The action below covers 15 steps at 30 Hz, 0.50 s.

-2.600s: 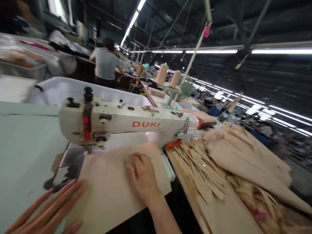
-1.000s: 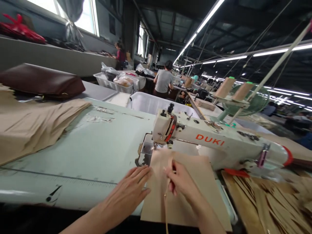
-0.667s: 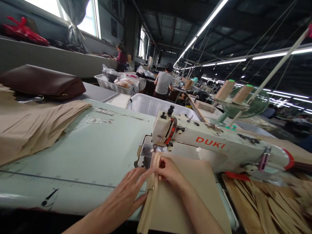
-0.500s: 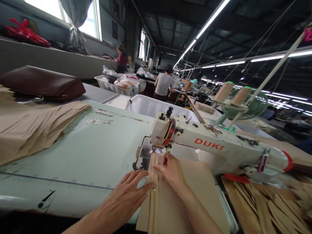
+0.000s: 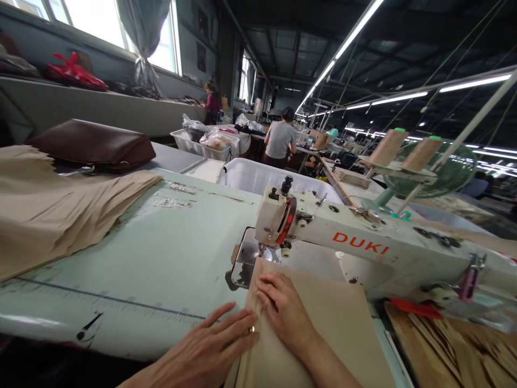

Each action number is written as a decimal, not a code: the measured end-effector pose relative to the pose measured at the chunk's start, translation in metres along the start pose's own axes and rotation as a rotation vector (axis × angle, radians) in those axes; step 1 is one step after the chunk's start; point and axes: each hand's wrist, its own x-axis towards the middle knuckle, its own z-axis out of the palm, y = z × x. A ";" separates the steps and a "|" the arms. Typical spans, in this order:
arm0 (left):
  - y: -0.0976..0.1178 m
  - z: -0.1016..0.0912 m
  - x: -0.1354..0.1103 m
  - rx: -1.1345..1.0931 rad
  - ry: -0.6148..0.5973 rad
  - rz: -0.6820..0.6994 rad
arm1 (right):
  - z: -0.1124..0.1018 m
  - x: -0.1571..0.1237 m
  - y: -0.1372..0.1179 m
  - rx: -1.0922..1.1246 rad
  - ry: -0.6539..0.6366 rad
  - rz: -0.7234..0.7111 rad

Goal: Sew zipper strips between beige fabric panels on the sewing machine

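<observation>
A beige panel (image 5: 335, 307) with a narrow folded strip along its left side lies on the sewing machine bed, its far end just in front of the presser foot (image 5: 264, 252). My left hand (image 5: 214, 342) rests at the strip's left edge, fingers stretched out and slightly apart. A small shiny metal piece (image 5: 252, 329) shows by its fingertips; I cannot make out what it is. Lying on the panel beside the strip, my right hand (image 5: 285, 310) has its fingers loosely bent and pressing down. The sewing machine head (image 5: 277, 215) stands just beyond both hands.
Stacked beige pieces (image 5: 72, 210) and a dark brown bag (image 5: 97, 143) lie at left. Behind the machine is a white bin (image 5: 242, 172). Thread cones (image 5: 390, 146) stand at right, above a wooden board (image 5: 407, 337) with beige strips. A person in grey (image 5: 279, 141) sits farther back.
My right hand has gone from a thumb-and-finger pinch near the presser foot to lying lower on the panel. My left hand has come slightly nearer me. The camera view has shifted.
</observation>
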 end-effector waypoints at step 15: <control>-0.007 0.039 -0.008 0.040 0.138 -0.014 | 0.001 0.000 0.001 -0.173 -0.118 0.007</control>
